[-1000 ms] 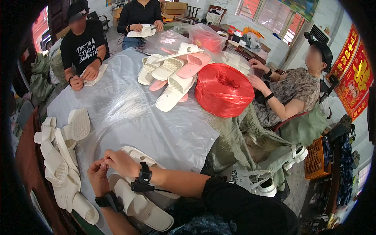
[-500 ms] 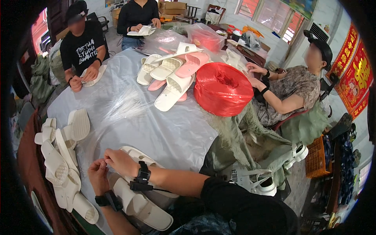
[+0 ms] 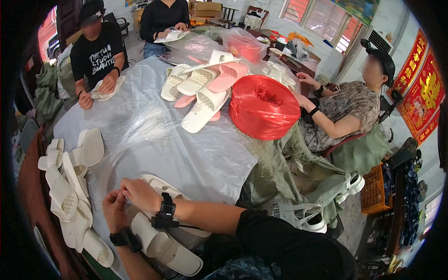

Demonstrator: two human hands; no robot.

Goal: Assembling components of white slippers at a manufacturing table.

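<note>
My left hand (image 3: 115, 212) and my right hand (image 3: 141, 195) meet over the near left part of the table, fingertips pinched close together. Whatever is between the fingers is too small to make out. Just below them lies a white slide sandal (image 3: 175, 254), its strap partly behind my left wrist. A second white slide sandal (image 3: 161, 183) is largely covered by my right hand and forearm. Thin clear strands (image 3: 147, 122) are spread on the grey plastic table cover (image 3: 205, 161) beyond my hands.
Several white sandals (image 3: 70, 198) are heaped along the left edge. Farther off are white and pink sandals (image 3: 228, 77) and a big red twine roll (image 3: 264, 108). Three people sit or stand around the table. A green woven sack (image 3: 298, 172) hangs at the right, near an orange crate (image 3: 375, 189).
My hands stay pinched together, shifting only slightly left with the whole view. Across the table, the person at the left has moved a hand over the sandal there.
</note>
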